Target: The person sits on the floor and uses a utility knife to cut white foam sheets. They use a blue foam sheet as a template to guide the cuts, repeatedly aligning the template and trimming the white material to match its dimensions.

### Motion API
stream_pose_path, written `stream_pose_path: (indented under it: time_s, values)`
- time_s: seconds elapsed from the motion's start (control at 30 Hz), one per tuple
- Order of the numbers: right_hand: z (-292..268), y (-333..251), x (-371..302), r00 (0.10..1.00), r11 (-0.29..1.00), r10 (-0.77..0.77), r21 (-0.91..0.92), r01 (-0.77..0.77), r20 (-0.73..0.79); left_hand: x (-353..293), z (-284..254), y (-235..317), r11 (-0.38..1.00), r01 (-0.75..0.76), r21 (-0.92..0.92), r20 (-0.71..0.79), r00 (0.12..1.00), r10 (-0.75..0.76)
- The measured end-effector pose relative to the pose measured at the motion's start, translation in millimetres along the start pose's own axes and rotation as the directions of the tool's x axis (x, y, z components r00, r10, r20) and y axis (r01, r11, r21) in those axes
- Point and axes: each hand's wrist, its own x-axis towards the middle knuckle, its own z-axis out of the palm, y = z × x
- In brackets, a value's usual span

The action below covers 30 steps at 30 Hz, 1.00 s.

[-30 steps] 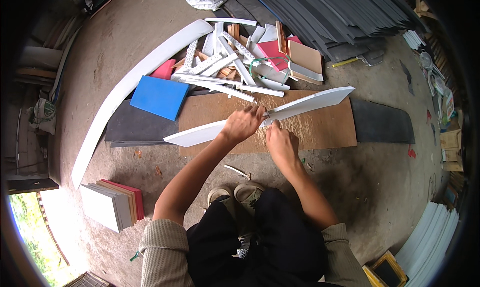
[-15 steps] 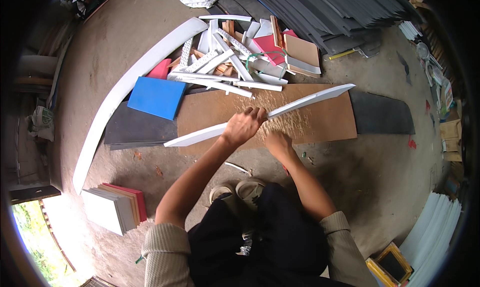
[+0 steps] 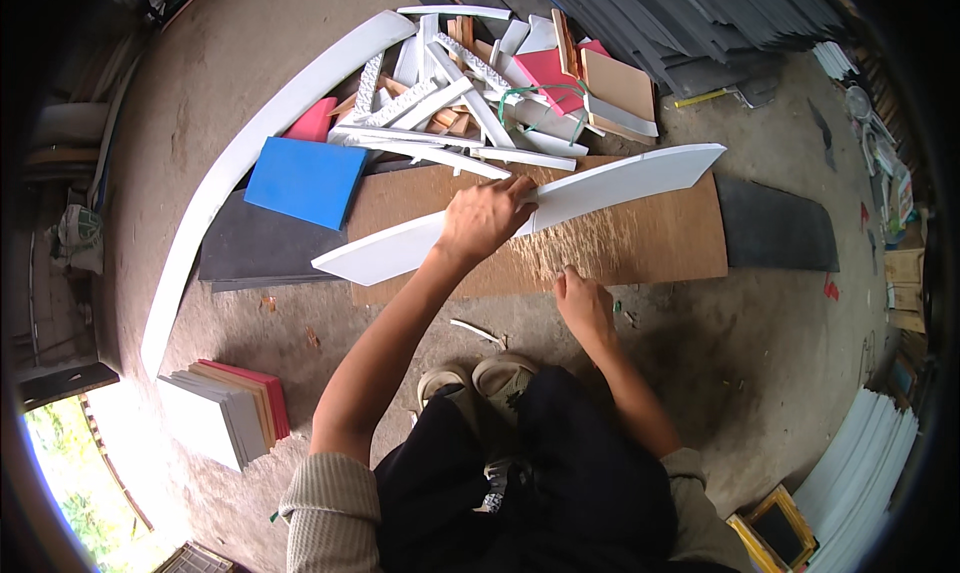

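My left hand grips the upper edge of a long white foam board near its middle, tilting it above a brown wooden board. A thin line crosses the foam board just right of my fingers. My right hand is closed, low over the wooden board's near edge and apart from the foam board; whatever it may hold is hidden. The wooden board's middle is scored with many pale cuts. It rests on dark grey sheets that stick out at both ends.
Beyond lies a heap of white offcuts with red and tan pieces. A blue slab sits by it, and a long curved white strip bends round the left. A stack of small boards stands near left; white sheets near right.
The white foam board has tilted so more of its broad face shows. My right hand has drawn back toward me and right, away from the board. My left hand still grips it.
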Motion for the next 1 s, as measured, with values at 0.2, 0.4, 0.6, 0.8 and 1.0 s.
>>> stream_pose_path:
  time_s: [0.2, 0.4, 0.6, 0.8, 1.0]
  values:
    - [-39.3, -8.0, 11.9, 0.977, 0.986, -0.007, 0.163, 0.042, -0.214, -0.5, 2.4, -3.6, 0.989, -0.009, -0.151, -0.173, 0.985, -0.018]
    - [-71.2, -25.8, 45.4, 0.958, 0.908, 0.095, 0.417, 0.028, -0.271, -6.9, 0.6, -6.7, 0.968, -0.097, -0.232, -0.132, 0.989, 0.068]
    - [-76.1, -31.7, 71.7, 0.955, 0.929, 0.003, 0.354, 0.107, -0.297, -12.9, -3.1, -2.7, 0.945, -0.148, -0.292, -0.099, 0.987, 0.124]
    - [-74.4, -42.4, 27.9, 0.988, 0.98, -0.09, 0.165, 0.111, -0.125, -13.0, -5.4, -5.2, 0.937, -0.136, -0.321, -0.134, 0.986, 0.097]
    - [-67.6, -47.9, 11.9, 0.992, 0.989, -0.12, 0.083, 0.123, -0.041, -10.9, 4.9, -17.5, 0.931, -0.047, -0.362, -0.049, 0.998, 0.031]
